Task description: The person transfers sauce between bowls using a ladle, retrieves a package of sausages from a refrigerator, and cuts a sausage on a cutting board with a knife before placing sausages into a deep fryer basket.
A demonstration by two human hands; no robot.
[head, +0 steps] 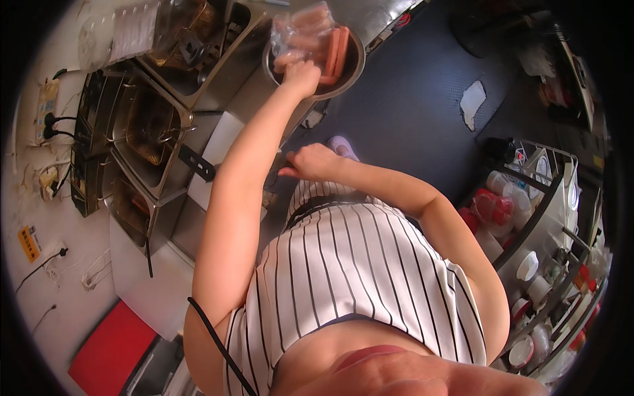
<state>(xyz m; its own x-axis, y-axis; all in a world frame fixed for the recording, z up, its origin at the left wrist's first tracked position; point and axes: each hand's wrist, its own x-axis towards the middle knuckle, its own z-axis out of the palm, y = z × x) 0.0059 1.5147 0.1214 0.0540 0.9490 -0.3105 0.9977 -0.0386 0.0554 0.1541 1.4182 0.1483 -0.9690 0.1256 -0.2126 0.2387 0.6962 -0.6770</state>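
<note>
My left hand [302, 79] reaches over the near rim of a round steel bowl [360, 64], its fingers curled on the lower end of a clear plastic bag [302, 32] of sausages. The fingertips are hidden, and the bag is blurred. Several loose pink sausages [337, 52] lean upright in the bowl beside the bag. My right hand [314, 162] hovers in front of my waist with fingers curled and thumb extended. What is under its fingers is hidden. Left of my left forearm lies a knife's black handle [197, 163]; the forearm covers part of the knife.
Steel fryers [161, 183] with baskets line the left side, below plugged-in cords [52, 126] on the wall. A red panel [113, 349] lies at lower left. On the right, a rack [535, 218] carries bagged items and bowls. Dark flooring [396, 104] lies ahead.
</note>
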